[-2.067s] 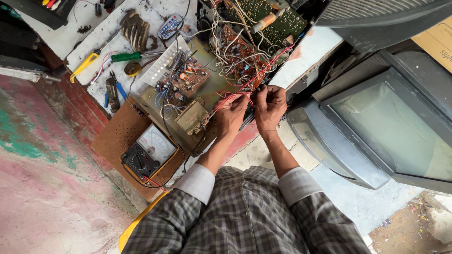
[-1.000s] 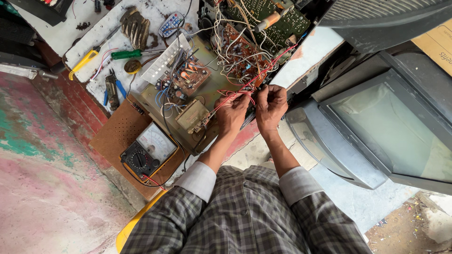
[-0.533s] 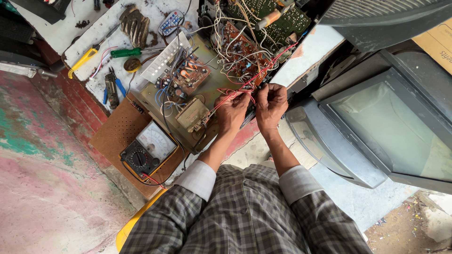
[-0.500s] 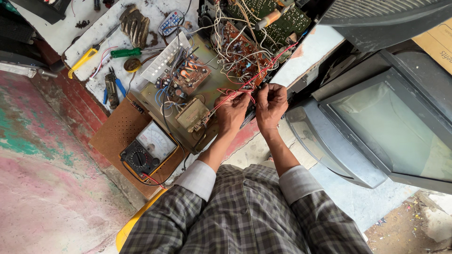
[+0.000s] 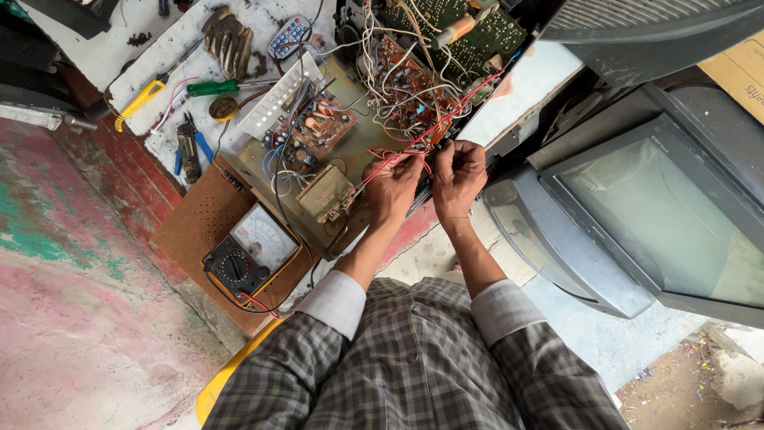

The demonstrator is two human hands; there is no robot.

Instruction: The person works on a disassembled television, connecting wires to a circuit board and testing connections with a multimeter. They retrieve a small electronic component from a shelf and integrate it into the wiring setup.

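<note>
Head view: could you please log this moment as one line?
left hand: pinches red wires | right hand: pinches same | circuit board: beneath

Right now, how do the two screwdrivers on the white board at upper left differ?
The green-handled screwdriver lies nearer the circuit boards, shaft pointing right toward them; the yellow-handled screwdriver lies farther left by the board's edge, angled diagonally. The green handle looks thicker and straight; the yellow handle looks slimmer and slightly curved. Both lie flat on the white board, untouched; the left hand and right hand pinch red wires elsewhere.
</note>
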